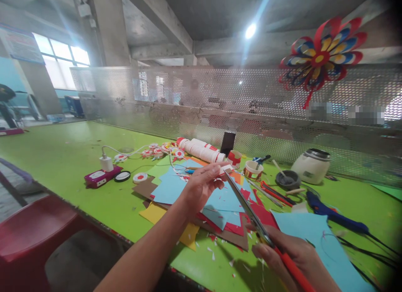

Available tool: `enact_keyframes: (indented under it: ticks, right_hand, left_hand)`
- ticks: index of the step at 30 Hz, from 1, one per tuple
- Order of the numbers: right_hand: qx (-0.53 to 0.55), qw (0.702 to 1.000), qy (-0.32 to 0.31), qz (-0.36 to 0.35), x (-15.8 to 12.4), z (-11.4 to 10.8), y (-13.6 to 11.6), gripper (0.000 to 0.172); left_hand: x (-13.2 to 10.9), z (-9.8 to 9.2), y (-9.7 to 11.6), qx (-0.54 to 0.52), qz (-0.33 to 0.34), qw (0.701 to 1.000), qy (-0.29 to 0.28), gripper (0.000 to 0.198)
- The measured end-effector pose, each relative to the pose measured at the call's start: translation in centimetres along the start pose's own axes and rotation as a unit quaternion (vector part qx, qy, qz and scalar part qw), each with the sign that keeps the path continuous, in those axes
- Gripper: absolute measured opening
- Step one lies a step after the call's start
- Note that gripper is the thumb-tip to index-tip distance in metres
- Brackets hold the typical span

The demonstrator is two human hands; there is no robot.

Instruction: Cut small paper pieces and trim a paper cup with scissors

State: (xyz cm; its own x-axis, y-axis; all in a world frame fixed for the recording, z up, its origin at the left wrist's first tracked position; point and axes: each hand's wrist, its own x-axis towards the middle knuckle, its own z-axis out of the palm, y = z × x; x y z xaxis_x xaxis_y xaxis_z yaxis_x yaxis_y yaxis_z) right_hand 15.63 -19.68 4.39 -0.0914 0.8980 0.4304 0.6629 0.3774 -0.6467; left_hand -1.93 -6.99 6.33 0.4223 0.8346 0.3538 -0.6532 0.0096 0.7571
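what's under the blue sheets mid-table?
Under the blue sheets lie brown, yellow and red paper. How far those sheets extend beneath is covered; the left hand hides part.

Both hands (201,185) (284,250) raised, fingers closed in grips.

Left hand (201,184) was raised above the green tabletop (63,153), fingertips pinching a small white and red paper piece (226,169). Right hand (287,254) gripped red-handled scissors (251,210) near the tabletop's front edge; blades pointed up at the paper piece, tips touching it. Below the hands lay a loose pile of coloured paper sheets (191,187), blue, red, yellow and brown, with white scraps around. A blue glue gun (333,214) lay toward the right edge. A white pot (312,165) stood near the far edge beside the mesh screen (251,99).
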Motion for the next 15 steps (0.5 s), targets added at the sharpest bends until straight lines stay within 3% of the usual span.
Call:
enact_keyframes:
  ticks: [4,9,15]
  right_hand:
    - [-0.020,1.000,0.012,-0.004,0.39,-0.20,0.29,0.033]
    - [-0.032,0.999,-0.029,0.004,0.47,-0.50,0.85,0.035]
    - [-0.010,1.000,0.005,0.021,0.52,-0.34,-0.04,0.031]
  left_hand:
    - [0.15,-0.19,-0.10,-0.005,0.010,1.000,0.012,0.031]
    - [0.28,-0.36,-0.09,-0.014,0.021,0.999,0.028,0.031]
    - [0.26,-0.43,-0.11,-0.031,0.015,0.999,0.028,0.029]
